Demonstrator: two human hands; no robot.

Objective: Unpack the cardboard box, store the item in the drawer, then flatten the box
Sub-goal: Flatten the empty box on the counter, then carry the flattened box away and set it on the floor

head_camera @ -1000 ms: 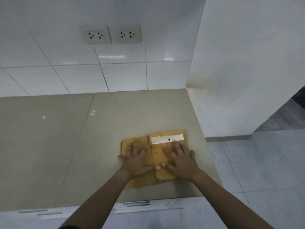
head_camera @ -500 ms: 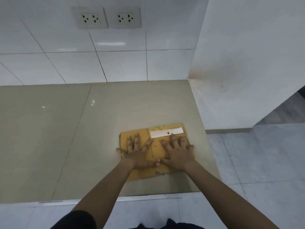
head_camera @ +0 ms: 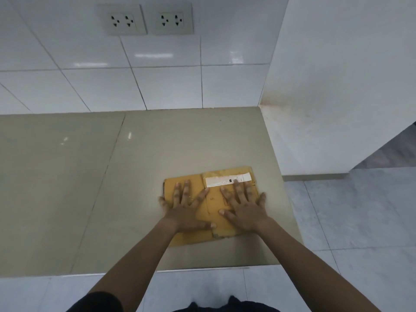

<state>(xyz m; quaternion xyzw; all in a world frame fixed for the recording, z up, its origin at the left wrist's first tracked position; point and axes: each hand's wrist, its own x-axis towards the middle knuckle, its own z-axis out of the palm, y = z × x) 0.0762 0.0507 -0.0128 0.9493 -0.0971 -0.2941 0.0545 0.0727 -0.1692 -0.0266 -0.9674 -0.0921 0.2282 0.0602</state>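
Note:
A yellow-brown cardboard box [head_camera: 212,200] lies flat on the beige countertop [head_camera: 90,188], near its right front corner. A white label strip runs along the box's far right edge. My left hand [head_camera: 185,208] lies palm down on the left half of the cardboard, fingers spread. Palm down on the right half rests my right hand [head_camera: 244,203], fingers spread, fingertips reaching the label. Neither hand grips anything. No drawer and no unpacked item are in view.
White tiled wall behind the counter carries two double sockets [head_camera: 145,19]. A white wall block [head_camera: 337,86] bounds the counter on the right. The counter's front edge [head_camera: 157,271] runs just below the box; grey floor tiles [head_camera: 360,221] lie beyond to the right.
Both hands stay pressed flat on the cardboard, their fingers spread a little wider than before. The view has tilted down slightly, so my arms and clothing show more at the bottom.

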